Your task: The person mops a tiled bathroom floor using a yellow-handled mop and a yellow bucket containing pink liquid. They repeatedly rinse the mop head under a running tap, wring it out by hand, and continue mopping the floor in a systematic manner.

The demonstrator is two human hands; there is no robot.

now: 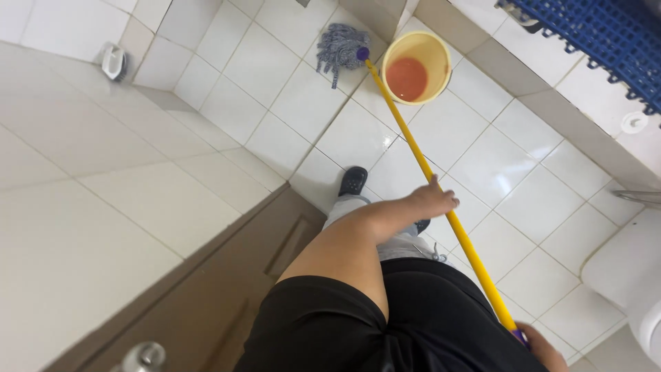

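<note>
My left hand (434,200) is closed around the middle of a long yellow mop handle (406,131). My right hand (544,348), partly cut off at the bottom edge, grips the handle's upper end by its purple cap. The handle runs diagonally up to a grey string mop head (339,45) resting on the white floor tiles. Right beside the mop head stands a yellow bucket (432,48) holding orange-red water. My black shoe (353,180) is planted on the tiles below the mop head.
A white toilet (626,269) sits at the right edge. A blue plastic grid crate (606,34) lies at the top right, with a round white floor drain (633,122) below it. A brown door (206,289) with a metal knob (141,358) is lower left. A small white object (113,62) sits in the far-left corner.
</note>
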